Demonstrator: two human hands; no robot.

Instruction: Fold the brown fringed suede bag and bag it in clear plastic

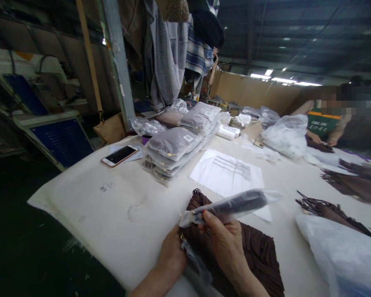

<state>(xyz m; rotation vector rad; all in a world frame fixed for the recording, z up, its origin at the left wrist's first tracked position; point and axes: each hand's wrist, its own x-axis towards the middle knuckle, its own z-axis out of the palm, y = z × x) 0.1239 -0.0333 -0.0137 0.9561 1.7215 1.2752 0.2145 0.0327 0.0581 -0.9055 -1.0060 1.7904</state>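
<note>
A dark brown fringed bag [261,251] lies on the table directly under my hands. My right hand [225,241] is closed, thumb and fingers pinching a long dark piece in a clear plastic sleeve [239,205], probably a strap. That sleeve slants up to the right above the bag. At the bag's left edge, my left hand [172,251] is closed around the edge beside a small gold-coloured metal fitting [182,236]; its fingertips are hidden. More crumpled clear plastic [198,260] hangs between the two hands.
Plastic-packed bags [171,144] are stacked ahead, beside a phone [120,156] and a printed white sheet [227,169]. A large plastic bag [343,243] and brown fringed pieces [352,185] lie at right. A co-worker [324,119] stands across the table [80,206].
</note>
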